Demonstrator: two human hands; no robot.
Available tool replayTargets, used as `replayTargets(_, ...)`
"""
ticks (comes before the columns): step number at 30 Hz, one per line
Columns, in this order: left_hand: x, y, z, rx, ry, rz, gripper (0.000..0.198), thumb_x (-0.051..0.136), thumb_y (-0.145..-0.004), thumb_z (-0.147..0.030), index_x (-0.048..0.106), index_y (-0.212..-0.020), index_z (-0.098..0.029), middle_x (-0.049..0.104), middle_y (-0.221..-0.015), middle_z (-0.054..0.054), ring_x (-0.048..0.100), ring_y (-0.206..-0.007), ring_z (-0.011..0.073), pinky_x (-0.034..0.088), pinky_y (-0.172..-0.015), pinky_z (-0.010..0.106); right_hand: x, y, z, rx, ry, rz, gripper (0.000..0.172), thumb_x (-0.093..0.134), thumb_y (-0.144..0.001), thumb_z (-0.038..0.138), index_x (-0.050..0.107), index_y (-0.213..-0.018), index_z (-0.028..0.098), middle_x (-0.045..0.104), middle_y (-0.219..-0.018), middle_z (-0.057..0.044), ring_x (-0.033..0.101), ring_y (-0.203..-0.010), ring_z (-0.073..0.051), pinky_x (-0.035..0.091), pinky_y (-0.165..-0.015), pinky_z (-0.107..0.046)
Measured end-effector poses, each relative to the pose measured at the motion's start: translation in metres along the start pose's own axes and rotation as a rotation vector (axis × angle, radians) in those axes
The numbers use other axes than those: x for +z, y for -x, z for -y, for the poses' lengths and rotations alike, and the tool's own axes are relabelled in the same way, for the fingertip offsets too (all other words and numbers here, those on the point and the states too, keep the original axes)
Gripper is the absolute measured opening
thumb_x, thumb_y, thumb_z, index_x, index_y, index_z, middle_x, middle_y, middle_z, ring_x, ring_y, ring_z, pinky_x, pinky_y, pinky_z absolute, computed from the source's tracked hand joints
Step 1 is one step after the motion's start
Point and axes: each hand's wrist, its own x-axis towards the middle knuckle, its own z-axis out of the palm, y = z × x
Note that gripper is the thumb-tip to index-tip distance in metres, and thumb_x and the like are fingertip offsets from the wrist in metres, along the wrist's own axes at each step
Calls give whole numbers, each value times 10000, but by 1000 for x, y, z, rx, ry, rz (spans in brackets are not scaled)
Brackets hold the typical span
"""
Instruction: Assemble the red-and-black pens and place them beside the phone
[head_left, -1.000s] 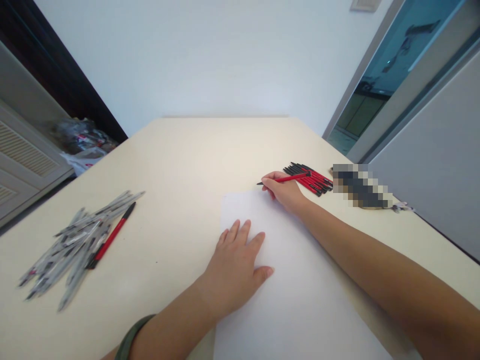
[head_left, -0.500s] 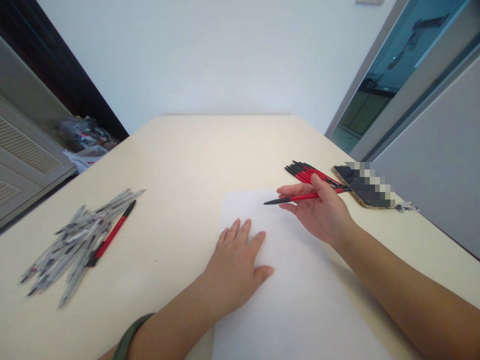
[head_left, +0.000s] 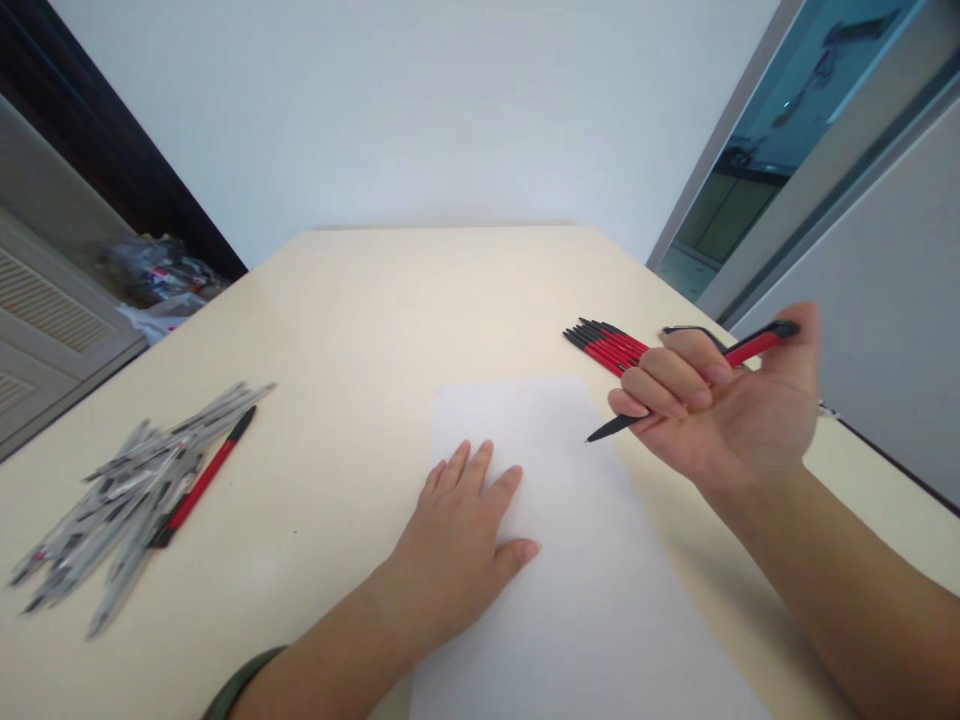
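Observation:
My left hand (head_left: 466,540) lies flat with spread fingers on a blank white sheet of paper (head_left: 592,600), over its left edge. Raised above the paper's right side, my right hand (head_left: 712,405) wraps its fingers round a red and black ballpoint pen (head_left: 754,347). The pen's dark tip points down and left, while my thumb rests at its upper end. Behind that hand a row of several red and black pens (head_left: 607,345) lies on the table, partly covered by my fingers.
A pile of clear pens (head_left: 139,500) lies on the left of the table (head_left: 360,330), with one red and black pen (head_left: 202,480) beside it. A phone (head_left: 694,332) at the right is mostly hidden behind my right hand. A wall (head_left: 450,110) stands behind the table.
My right hand has moved right and turned palm up. Its fingers now curl round the pen and the thumb has gone to the pen's top end. My left hand stays on the paper.

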Motion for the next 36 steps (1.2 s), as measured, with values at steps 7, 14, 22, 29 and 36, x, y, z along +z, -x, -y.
replayTargets(7, 4, 0, 2, 7, -13, -15, 587, 375, -768, -524, 323, -1291, -262, 175, -1418, 77, 76, -1287, 289, 139, -1017, 464, 2, 3, -7, -5, 3, -28, 493, 301, -662, 683, 497, -636, 232, 198, -425, 54, 180, -404, -95, 239, -455, -266)
replayTargets(14, 7, -2, 3, 16, -19, -36, 586, 379, -766, -525, 330, -1288, -263, 186, -1414, 89, 80, -1287, 290, 142, -1017, 463, -4, -1, -13, -26, 11, -110, 549, 301, -639, 715, 526, -714, 220, 249, -449, 55, 215, -402, -90, 263, -446, -264)
replayTargets(22, 1, 1, 0, 6, 7, -6, 577, 380, -770, -513, 335, -1286, -257, 184, -1415, 84, 77, -1288, 285, 142, -1017, 467, -11, -15, -24, -136, 346, -364, 250, 407, -780, 366, 526, -656, 185, 486, -619, -18, 465, -574, -122, 378, -533, -268)
replayTargets(29, 4, 0, 2, 5, -1, -16, 586, 379, -768, -517, 322, -1293, -262, 175, -1417, 81, 59, -1290, 280, 134, -1021, 460, -55, -25, -6, -649, 961, -584, 136, 582, -701, 322, 542, -754, 204, 447, -517, 44, 391, -422, -90, 310, -416, -236)
replayTargets(36, 1, 1, 0, 12, 14, -9, 573, 377, -778, -495, 324, -1292, -249, 170, -1418, 79, 61, -1291, 275, 125, -1024, 459, -79, -26, -23, -477, 1602, -437, 174, 488, -716, 244, 621, -824, 213, 634, -793, -26, 551, -674, -169, 412, -600, -286)
